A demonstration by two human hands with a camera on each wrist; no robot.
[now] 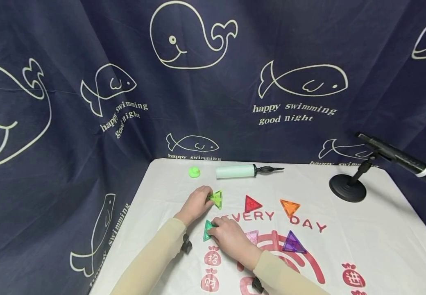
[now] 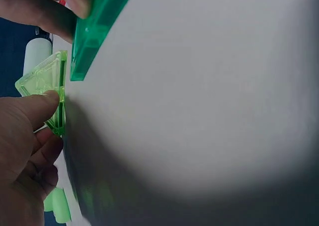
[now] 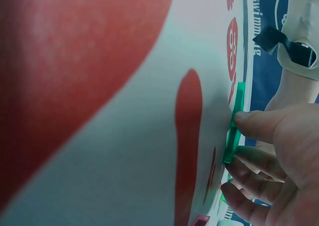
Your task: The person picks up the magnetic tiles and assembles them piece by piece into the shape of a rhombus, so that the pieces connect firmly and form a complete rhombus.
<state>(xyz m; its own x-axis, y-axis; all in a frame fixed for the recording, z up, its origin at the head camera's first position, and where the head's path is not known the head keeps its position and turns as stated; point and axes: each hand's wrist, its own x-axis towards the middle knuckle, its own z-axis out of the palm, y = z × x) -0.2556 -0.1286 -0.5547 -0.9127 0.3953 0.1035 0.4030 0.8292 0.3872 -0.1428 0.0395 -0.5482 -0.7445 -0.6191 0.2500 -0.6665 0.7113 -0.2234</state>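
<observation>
Yellow-green triangle tile (image 2: 42, 71), see-through plastic, raised rim, pinched between thumb and fingers of left hand (image 1: 195, 205). Green triangle tile (image 1: 207, 230), same clear glossy plastic, just nearer the wearer, pinched at its edge by thumb and fingers of right hand (image 1: 233, 239); other fingers loosely bent. The two tiles are near each other, apart. Just right of right hand: pink triangle tile (image 1: 252, 236), pale; farther right, purple triangle tile (image 1: 293, 243). Right of left hand: red triangle tile (image 1: 251, 203), then orange triangle tile (image 1: 290, 207). Beyond left hand: small rounded lime object (image 1: 194, 172) and smooth mint cylinder pump (image 1: 236, 171) with black nozzle. Far right of both hands, black round-based stand (image 1: 347, 188). White sheet (image 1: 176, 176) underneath, red print, slightly creased. Right hand partly covers green and pink tiles; pump mostly cut off in left wrist view; can't tell whether held tiles touch sheet
</observation>
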